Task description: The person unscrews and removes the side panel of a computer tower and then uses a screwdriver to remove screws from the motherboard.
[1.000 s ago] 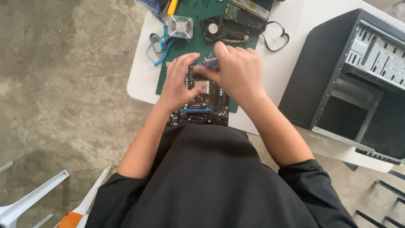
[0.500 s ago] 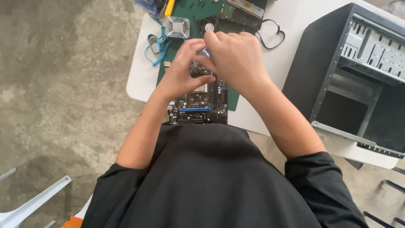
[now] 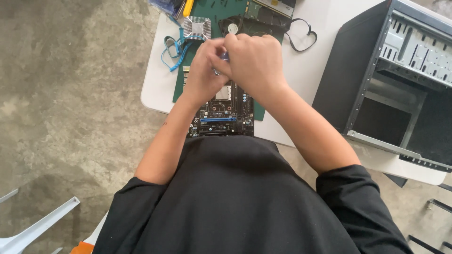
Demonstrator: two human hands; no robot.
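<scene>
Both hands meet above the dark rectangular computer motherboard (image 3: 221, 110), which lies on a green cutting mat (image 3: 212, 14) at the near edge of the white tabletop (image 3: 306, 70), just in front of the person's black shirt. The left hand (image 3: 205, 70) curls its fingers tightly inward, and the right hand (image 3: 254, 61) sits at its 3 o'clock, touching it, fingers likewise folded in. Between them a small blue and silver object (image 3: 222, 59) shows only as a sliver; both hands seem to pinch it, though what it is cannot be told. Below the hands, at 6 o'clock, the board's square silver processor socket (image 3: 223, 92) and a blue slot (image 3: 219, 119) are in plain sight.

At 12 o'clock from the left hand lies a finned silver metal heatsink (image 3: 197, 27), with a coiled blue cable (image 3: 172, 47) at its 8 o'clock. A round black cooling fan (image 3: 230, 26) lies just beyond the knuckles, and a looped black cable (image 3: 301, 35) lies at 2 o'clock from the right hand. An open black metal computer case (image 3: 395, 80) stands well off at 3 o'clock.
</scene>
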